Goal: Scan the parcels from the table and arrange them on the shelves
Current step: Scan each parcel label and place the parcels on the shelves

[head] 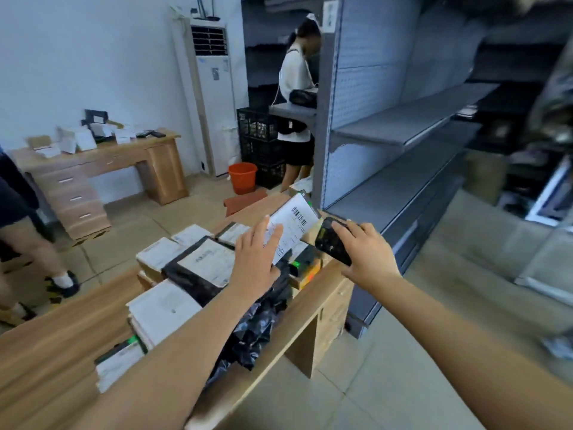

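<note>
We are scanning: our left hand [257, 254] holds up a parcel [296, 223], our right hand [369, 257] grips the scanner [331, 243] beside it. Next, it needs a shelf [403, 125].

No wording can be read. A barcode [299, 216] is printed on the parcel [291, 235] held in the left grip [257, 252], just beyond that grip; smaller print nearer it is blurred.
</note>
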{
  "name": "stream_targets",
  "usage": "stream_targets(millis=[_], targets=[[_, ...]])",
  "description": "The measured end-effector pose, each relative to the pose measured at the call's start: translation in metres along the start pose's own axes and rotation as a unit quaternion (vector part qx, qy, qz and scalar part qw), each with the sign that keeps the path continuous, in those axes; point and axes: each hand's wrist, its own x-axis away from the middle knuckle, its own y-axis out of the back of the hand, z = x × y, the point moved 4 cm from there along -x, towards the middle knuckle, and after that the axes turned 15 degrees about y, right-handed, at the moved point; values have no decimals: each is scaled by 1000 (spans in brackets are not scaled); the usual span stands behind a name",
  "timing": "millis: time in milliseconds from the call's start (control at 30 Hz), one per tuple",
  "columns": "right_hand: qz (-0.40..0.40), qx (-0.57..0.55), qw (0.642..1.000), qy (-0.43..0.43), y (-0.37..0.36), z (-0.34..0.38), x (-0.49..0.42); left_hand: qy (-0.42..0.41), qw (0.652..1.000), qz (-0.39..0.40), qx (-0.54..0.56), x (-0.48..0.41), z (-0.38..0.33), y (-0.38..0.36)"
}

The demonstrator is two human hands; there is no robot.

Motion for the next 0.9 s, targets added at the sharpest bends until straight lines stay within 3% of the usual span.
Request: stream_targets(millis=[433,667,900], targets=[[-14,44,995,-86,0,-234,48,-71,994,-5,82,-98,-242,-67],[-44,29,993,-107,-4,-320,32,-72,993,-6,96,-164,-310,-89],[-75,44,991,-99,-4,-408,-43,-42,988,-36,142,-272,-347,-102]])
